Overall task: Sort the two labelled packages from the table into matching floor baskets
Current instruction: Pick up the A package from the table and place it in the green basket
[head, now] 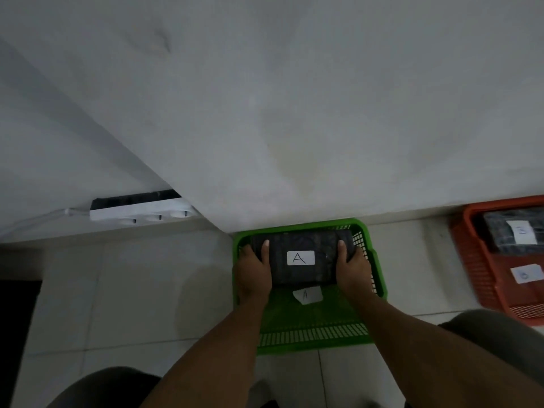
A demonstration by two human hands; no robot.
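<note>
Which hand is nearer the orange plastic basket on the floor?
Right. The right hand grips the right end of the black wrapped package labelled A over the green plastic basket, on the side facing the orange plastic basket; the left hand grips the far end.

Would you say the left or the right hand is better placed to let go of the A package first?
Probably neither: left hand and right hand grip opposite ends of the A package evenly over the green basket.

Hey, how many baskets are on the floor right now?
2. A green basket sits by the wall in front of the person, with both hands lowering the A package into it. A red basket is to its right, cut off by the frame edge.
</note>
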